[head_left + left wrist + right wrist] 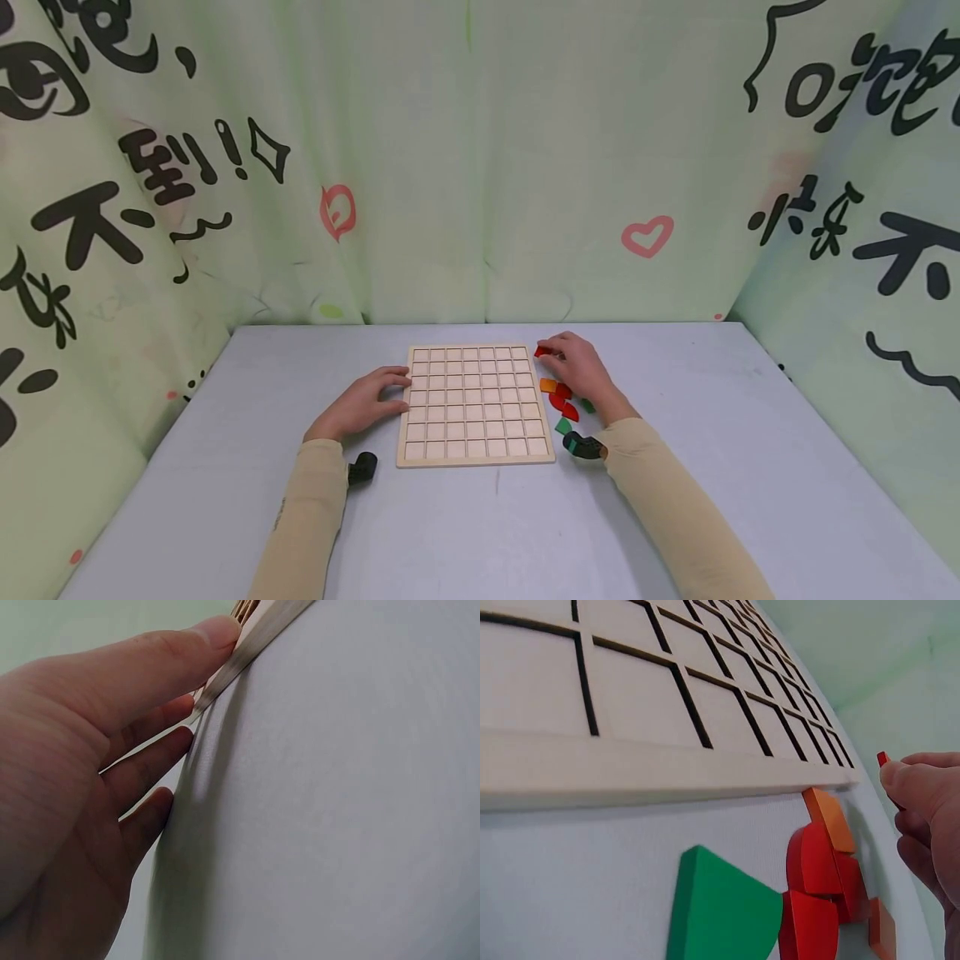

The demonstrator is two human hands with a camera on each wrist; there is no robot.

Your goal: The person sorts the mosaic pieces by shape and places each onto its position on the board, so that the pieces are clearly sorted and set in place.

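A pale wooden grid board (472, 460) with square cells lies flat on the table. At its left edge my left hand (360, 407) rests, thumb and fingertips against the frame; the left wrist view shows the thumb (150, 671) at the board's rim and the fingers loosely extended. Just off the board's far right corner, my right hand (581, 367) pinches a small red block (883, 758) between thumb and fingers. Below that hand, beside the board's right edge, lie loose blocks: an orange block (829, 821), several red blocks (819, 860) and a green block (727, 907).
A second green block (588, 406) lies partly under my right forearm. The white table (480, 533) extends on all sides of the board. A pale green printed curtain (480, 167) stands behind the table and along both sides.
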